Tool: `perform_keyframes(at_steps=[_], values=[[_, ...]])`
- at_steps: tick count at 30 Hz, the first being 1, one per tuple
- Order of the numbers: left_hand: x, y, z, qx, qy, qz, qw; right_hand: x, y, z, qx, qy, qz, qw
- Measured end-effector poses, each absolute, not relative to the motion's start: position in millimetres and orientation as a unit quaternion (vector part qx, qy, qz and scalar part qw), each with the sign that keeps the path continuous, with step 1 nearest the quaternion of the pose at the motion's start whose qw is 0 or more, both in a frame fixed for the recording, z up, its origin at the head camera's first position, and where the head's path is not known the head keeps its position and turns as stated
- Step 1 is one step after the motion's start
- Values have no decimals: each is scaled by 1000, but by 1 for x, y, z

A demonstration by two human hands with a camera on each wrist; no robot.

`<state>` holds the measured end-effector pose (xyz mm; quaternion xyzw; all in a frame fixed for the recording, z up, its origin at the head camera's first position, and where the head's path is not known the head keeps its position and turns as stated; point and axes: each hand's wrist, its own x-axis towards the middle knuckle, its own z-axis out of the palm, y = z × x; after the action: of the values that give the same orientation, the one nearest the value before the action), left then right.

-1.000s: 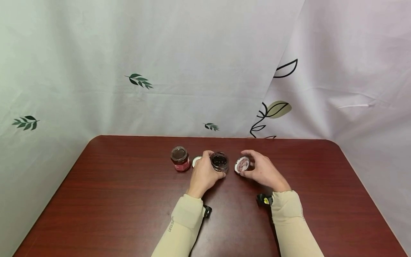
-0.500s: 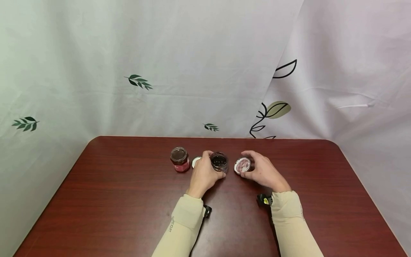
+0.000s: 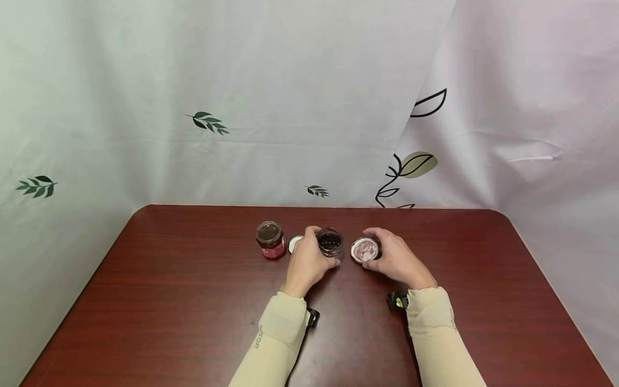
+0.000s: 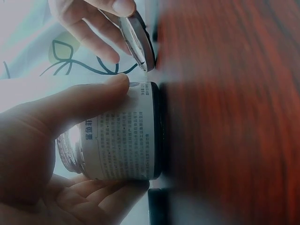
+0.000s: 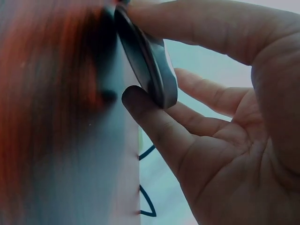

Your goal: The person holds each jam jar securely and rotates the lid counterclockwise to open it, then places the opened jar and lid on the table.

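My left hand [image 3: 308,264] grips a glass jar [image 3: 331,245] with dark contents and an uncovered mouth. In the left wrist view the thumb lies across the printed white label [image 4: 123,133] of that upright jar. A short gap to the right, my right hand [image 3: 399,261] pinches a round jar lid [image 3: 365,250] by its edge. The lid's underside faces up and bears whitish-pink smears. Seen from the right wrist, the lid [image 5: 152,65] is tilted, with one edge close to the tabletop.
Left of the gripped jar stands a second jar [image 3: 271,241], lidless, with a pink label. Between the two jars lies a white disc, seemingly another lid [image 3: 294,244], partly hidden by my left hand. A patterned curtain [image 3: 271,134] hangs behind the brown table [image 3: 193,301].
The lid has turned flatter in my right hand, so more of its underside faces the head camera. It sits very slightly further left. My left hand and the jar stay put.
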<state>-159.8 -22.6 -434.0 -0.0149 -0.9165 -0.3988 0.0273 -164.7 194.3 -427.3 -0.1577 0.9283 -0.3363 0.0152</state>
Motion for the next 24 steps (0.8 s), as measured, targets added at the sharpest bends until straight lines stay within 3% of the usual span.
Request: perform_keyframes(at_steps=[24], values=[[-158, -24, -435, -17, -914, -404, 29, -163, 191, -435, -178, 933, -314, 4]])
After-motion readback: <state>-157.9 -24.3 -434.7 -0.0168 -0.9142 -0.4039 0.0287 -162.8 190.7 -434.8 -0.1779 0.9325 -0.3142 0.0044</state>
